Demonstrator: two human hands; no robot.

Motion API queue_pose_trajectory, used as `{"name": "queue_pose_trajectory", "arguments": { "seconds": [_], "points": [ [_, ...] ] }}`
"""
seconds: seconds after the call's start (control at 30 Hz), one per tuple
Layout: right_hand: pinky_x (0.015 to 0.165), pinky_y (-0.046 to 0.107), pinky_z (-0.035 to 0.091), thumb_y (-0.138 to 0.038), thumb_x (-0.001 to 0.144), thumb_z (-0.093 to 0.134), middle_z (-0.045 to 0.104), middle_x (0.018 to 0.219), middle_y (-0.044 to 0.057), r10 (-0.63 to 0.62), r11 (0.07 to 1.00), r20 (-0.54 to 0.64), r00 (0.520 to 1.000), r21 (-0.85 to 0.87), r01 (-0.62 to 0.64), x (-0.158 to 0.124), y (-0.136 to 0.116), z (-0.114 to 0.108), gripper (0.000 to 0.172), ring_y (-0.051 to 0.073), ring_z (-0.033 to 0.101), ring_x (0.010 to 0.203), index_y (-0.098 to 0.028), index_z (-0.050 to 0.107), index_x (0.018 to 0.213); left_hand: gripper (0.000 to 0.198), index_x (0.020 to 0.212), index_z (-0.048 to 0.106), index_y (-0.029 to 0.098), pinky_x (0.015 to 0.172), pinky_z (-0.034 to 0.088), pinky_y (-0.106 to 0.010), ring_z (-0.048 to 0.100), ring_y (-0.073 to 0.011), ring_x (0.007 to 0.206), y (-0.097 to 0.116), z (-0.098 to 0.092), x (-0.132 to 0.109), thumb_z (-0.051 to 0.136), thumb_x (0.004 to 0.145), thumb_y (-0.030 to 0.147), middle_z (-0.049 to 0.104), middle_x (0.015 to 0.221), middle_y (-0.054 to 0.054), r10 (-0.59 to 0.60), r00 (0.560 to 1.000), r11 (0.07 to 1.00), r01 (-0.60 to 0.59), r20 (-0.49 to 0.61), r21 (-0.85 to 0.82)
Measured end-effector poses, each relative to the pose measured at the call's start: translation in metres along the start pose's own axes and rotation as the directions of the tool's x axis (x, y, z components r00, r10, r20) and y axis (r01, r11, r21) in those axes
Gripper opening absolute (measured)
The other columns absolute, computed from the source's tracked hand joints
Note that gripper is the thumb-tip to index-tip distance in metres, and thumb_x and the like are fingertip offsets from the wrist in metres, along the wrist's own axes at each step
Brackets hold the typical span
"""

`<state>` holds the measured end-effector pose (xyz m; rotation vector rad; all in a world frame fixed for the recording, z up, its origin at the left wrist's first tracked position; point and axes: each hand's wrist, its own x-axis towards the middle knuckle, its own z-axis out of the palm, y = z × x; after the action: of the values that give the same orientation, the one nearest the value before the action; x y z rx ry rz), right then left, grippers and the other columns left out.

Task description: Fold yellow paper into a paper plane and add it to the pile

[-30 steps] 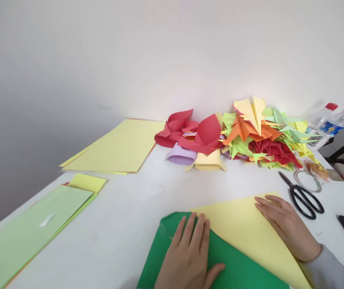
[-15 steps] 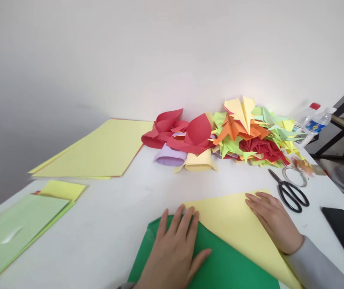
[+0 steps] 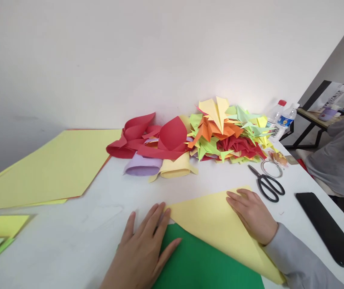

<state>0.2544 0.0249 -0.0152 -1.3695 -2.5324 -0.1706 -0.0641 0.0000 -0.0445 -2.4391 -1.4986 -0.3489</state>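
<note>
Pale yellow paper (image 3: 208, 216), folded over at its right side, lies partly on a green sheet (image 3: 202, 261) at the front of the white table. My left hand (image 3: 144, 245) rests flat with fingers spread over the green sheet's left part, its fingertips at the yellow paper's left corner. On the yellow paper's upper right part lies my right hand (image 3: 252, 212), palm down, fingers stretched out. Black-handled scissors (image 3: 267, 183) lie beyond my right hand, beside a roll of tape (image 3: 271, 169).
Folded red pieces (image 3: 172, 136) and a colourful origami pile (image 3: 226, 136) stand by the wall. Yellow sheets (image 3: 54, 164) lie left, two bottles (image 3: 285, 119) back right, a black phone-like object (image 3: 328, 228) right. A person in grey (image 3: 340, 156) sits beyond the table.
The view has turned right, so the table's things appear further left. My left hand has moved left relative to the green sheet, uncovering more of it. My right hand stays on the yellow paper.
</note>
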Motion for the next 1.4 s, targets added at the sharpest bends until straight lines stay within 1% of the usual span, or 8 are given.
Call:
{"name": "queue_pose_trajectory", "arguments": {
  "seconds": [0.27,0.5,0.63,0.7,0.83,0.97,1.27,1.4],
  "points": [
    [0.091,0.041,0.046,-0.008,0.090,0.047,0.061,0.131,0.003,0.009,1.000,0.000,1.000,0.009,-0.009,-0.001,-0.001,0.002,0.038,0.027,0.051,0.115,-0.020,0.062,0.122,0.065,0.133,0.054,0.015,0.105,0.030,-0.059,0.045,-0.0365,0.129,0.001,0.001,-0.001,0.031,0.092,0.060,0.047,0.142,-0.019,0.052,0.999,0.998,-0.051,-0.008,0.031],
    [0.090,0.040,0.046,-0.007,0.089,0.050,0.061,0.130,0.003,-0.018,1.000,-0.031,0.999,0.003,0.018,-0.001,0.001,0.005,0.036,0.027,0.049,0.113,-0.017,0.062,0.121,0.065,0.127,0.060,0.015,0.102,0.029,-0.061,0.042,-0.0442,0.129,0.011,-0.005,-0.003,0.035,0.089,0.062,0.049,0.138,-0.024,0.070,0.990,0.996,-0.062,-0.121,0.071],
    [0.090,0.040,0.045,-0.007,0.089,0.049,0.062,0.130,0.003,-0.022,1.000,-0.046,0.999,0.007,0.022,-0.002,0.001,0.005,0.036,0.027,0.049,0.112,-0.017,0.063,0.120,0.071,0.132,0.054,0.015,0.112,0.018,-0.054,0.042,-0.0372,0.130,0.020,-0.007,-0.004,0.044,0.084,0.067,0.050,0.140,-0.018,0.230,0.959,0.973,-0.223,-0.166,0.060],
    [0.090,0.040,0.045,-0.007,0.089,0.049,0.062,0.130,0.003,-0.022,1.000,-0.048,0.999,0.007,0.023,-0.002,0.001,0.005,0.037,0.027,0.049,0.112,-0.018,0.062,0.121,0.075,0.136,0.050,0.017,0.113,0.018,-0.050,0.043,-0.0350,0.130,0.024,-0.008,-0.004,0.046,0.082,0.069,0.050,0.141,-0.015,0.287,0.940,0.958,-0.285,-0.184,0.037],
    [0.090,0.040,0.045,-0.007,0.089,0.048,0.062,0.130,0.004,-0.013,1.000,-0.045,0.999,0.010,0.013,-0.002,0.002,0.005,0.036,0.027,0.049,0.114,-0.018,0.063,0.120,0.077,0.143,0.041,0.021,0.110,0.025,-0.050,0.042,-0.0359,0.131,0.027,-0.015,-0.003,0.046,0.083,0.068,0.047,0.144,-0.013,0.275,0.950,0.960,-0.279,-0.150,-0.006],
    [0.090,0.040,0.045,-0.006,0.088,0.048,0.062,0.129,0.004,-0.011,1.000,-0.035,0.999,0.012,0.011,-0.001,0.001,0.004,0.037,0.027,0.049,0.113,-0.017,0.063,0.120,0.078,0.146,0.036,0.024,0.107,0.027,-0.052,0.043,-0.0375,0.130,0.028,-0.023,-0.001,0.047,0.083,0.068,0.046,0.144,-0.014,0.276,0.955,0.961,-0.278,-0.109,0.003],
    [0.088,0.040,0.046,-0.008,0.089,0.047,0.062,0.129,0.004,-0.009,1.000,-0.037,0.999,0.013,0.010,-0.001,0.001,0.004,0.036,0.027,0.051,0.112,-0.018,0.063,0.120,0.082,0.146,0.035,0.027,0.103,0.027,-0.059,0.041,-0.0435,0.128,0.029,-0.008,-0.006,0.047,0.079,0.073,0.043,0.146,-0.018,0.297,0.939,0.954,-0.301,-0.173,0.002],
    [0.089,0.041,0.046,-0.009,0.090,0.047,0.061,0.130,0.003,-0.008,1.000,-0.031,0.999,0.019,0.009,-0.001,0.001,0.004,0.036,0.028,0.050,0.112,-0.018,0.063,0.120,0.082,0.146,0.032,0.033,0.099,0.031,-0.060,0.039,-0.0456,0.128,0.031,-0.016,-0.006,0.046,0.077,0.076,0.038,0.149,-0.017,0.273,0.955,0.959,-0.280,-0.115,-0.048]
  ]
}}
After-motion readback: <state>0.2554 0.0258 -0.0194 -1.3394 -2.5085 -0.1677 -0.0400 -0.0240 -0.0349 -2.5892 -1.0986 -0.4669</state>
